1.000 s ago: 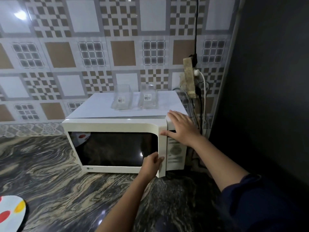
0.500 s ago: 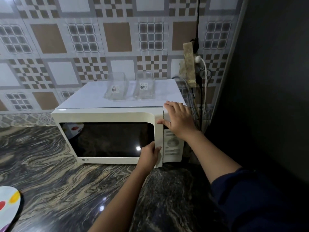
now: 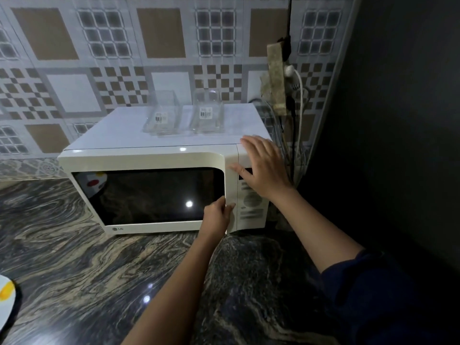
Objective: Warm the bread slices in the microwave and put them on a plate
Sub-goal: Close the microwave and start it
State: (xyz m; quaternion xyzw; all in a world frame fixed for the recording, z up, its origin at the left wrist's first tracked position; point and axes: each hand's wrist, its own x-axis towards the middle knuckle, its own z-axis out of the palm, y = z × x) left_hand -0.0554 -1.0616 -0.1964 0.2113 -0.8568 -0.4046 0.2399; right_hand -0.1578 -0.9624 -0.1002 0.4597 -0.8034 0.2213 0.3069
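A white microwave (image 3: 149, 158) stands on the dark marbled counter (image 3: 74, 257) against the tiled wall. Its dark glass door (image 3: 149, 195) looks nearly closed, and nothing inside can be seen. My left hand (image 3: 217, 215) curls around the door's right edge low down. My right hand (image 3: 263, 168) lies flat, fingers spread, on the microwave's top right corner over the control panel (image 3: 251, 207). A white plate (image 3: 6, 300) with coloured spots shows at the far left edge. No bread is visible.
Two clear plastic containers (image 3: 164, 115) (image 3: 207, 113) sit on top of the microwave. A power strip with plugs and cables (image 3: 286, 78) hangs to its right. A dark wall (image 3: 398, 120) closes the right side.
The view has shifted closer and down, so the microwave appears larger and higher in frame. Both hands keep their places on the door edge and top right corner.
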